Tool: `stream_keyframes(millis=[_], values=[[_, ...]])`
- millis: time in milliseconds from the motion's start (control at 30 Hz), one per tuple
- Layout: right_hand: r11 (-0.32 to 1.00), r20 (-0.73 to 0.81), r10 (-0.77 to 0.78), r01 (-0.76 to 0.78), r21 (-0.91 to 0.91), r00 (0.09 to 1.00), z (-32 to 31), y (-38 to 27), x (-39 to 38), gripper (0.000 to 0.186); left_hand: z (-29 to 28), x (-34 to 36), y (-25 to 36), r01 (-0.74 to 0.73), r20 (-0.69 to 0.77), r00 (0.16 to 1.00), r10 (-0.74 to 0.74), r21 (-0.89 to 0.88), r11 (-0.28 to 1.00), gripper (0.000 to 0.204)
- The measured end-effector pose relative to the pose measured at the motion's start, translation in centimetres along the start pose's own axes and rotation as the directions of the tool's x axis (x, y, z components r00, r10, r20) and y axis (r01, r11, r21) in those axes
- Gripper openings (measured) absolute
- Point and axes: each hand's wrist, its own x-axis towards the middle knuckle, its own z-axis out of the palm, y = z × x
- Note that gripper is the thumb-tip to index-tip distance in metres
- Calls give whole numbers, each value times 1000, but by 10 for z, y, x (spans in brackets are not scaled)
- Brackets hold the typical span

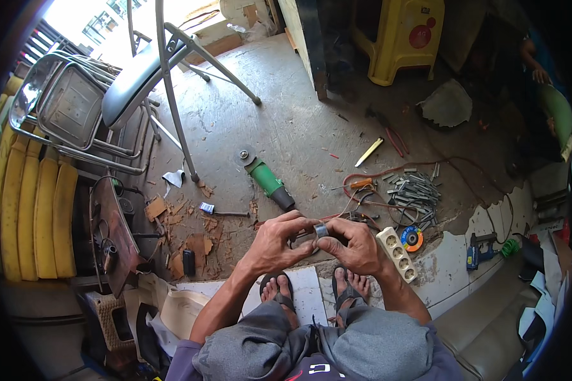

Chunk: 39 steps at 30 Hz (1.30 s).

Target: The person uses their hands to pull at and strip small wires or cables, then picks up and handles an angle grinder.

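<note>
Above my feet, both hands meet around a small round silvery piece; its exact kind is unclear. My right hand pinches it between thumb and fingers. My left hand is curled, its thumb and index fingertips at the piece's left side; a thin dark edge shows between them, too small to name. Just beyond my left hand lies a green angle grinder with its disc end pointing away. Beside my right wrist sits a cream power strip, with an orange and black grinding disc next to it.
Right of the grinder lie a heap of metal staple strips, an orange-handled screwdriver, a yellow cutter and red-handled pliers. A blue nail gun rests farther right. Folding chairs stand left; another person's hand shows far right.
</note>
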Motion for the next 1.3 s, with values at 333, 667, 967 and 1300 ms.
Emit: stream_keyframes(millis=[333,667,967,1300], values=[[995,-163,44,-29,92,986,18,13,9,29,11,-3,-16,12,-303,952,-37,-83,996,24],[985,-81,-99,86,-150,992,18,21,12,16,23,-8,-15,30,-374,858,-352,-648,761,24],[867,-81,-364,306,-393,928,18,15,6,11,1,12,5,551,15,774,-633,-509,661,30],[993,-125,20,-35,-112,992,10,7,6,15,-7,-6,-7,-114,-93,990,104,-103,988,36]])
